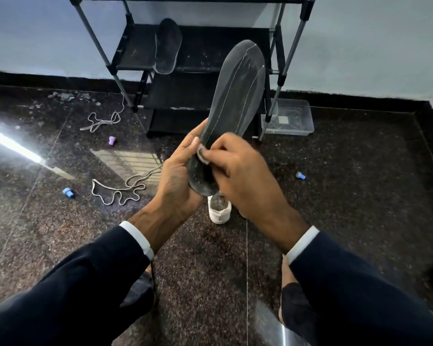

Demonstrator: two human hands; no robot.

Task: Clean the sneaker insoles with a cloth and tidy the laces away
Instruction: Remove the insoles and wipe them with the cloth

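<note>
wiping the heel of the second insole

the left hand grips the heel end of a long dark grey fabric insole with pale stitched seams, fingers curled round its edge, holding it up in front of the person with the toe end pointing away toward the rack. the right hand pinches a small pale cloth pad against the insole's upper face near the heel, fingers bunched over it (only a sliver of the cloth shows).

a second dark insole lies on the upper shelf of the black metal-framed shoe rack. two flat grey laces lie loose on the dark speckled stone floor: one lace near the rack's left leg, the other lace nearer the person. a white sneaker stands on the floor below the hands, partly hidden by them. a clear plastic tub sits beside the rack's right leg.

judging from this, the cleaning step is in hand, with the wipe at the heel. the next move seems to call for drawing the cloth along the length toward the toe while the left hand keeps the limp insole braced, since it would likely bend under pressure. the laces are not yet tidied away.
</note>
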